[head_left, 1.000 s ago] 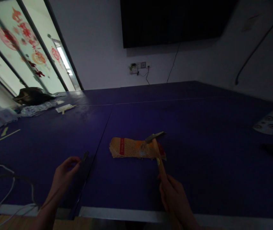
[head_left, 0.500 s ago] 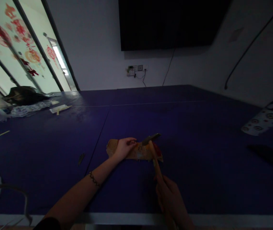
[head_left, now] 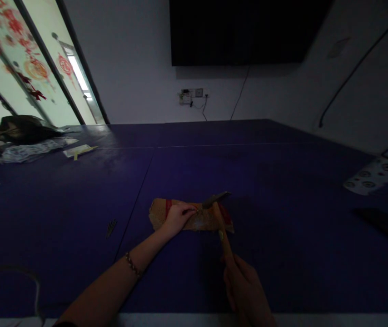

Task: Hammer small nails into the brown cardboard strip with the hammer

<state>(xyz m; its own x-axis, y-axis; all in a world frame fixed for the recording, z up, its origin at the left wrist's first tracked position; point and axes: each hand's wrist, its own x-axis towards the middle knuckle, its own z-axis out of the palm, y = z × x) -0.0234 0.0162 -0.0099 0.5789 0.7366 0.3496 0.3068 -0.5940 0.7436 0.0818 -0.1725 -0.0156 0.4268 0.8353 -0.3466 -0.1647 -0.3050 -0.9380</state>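
Observation:
A flat brown piece with red bands (head_left: 158, 211), cardboard-like or wooden, lies on the dark blue tabletop (head_left: 265, 268). My left hand (head_left: 177, 217) rests on it with thumb and fingers pinched together; what they hold is too small to make out. In my right hand (head_left: 245, 281) is a hammer (head_left: 223, 229), gripped by its wooden handle. Its grey metal head is low over the brown piece, just right of my left fingertips; I cannot tell whether it touches. Several thin dark nail-like pieces (head_left: 111, 228) lie on the tabletop to the left.
A patterned white object (head_left: 371, 177) and a long black item (head_left: 381, 227) lie at the right. Far left are a black bag (head_left: 25, 129), crumpled plastic (head_left: 32, 150) and a small white packet (head_left: 78, 151). A pale cable (head_left: 35, 290) loops at the near left.
My view has shifted slightly. My left hand sits a little further right along the brown piece, showing more of its left red band. The hammer head stays close beside my left fingertips.

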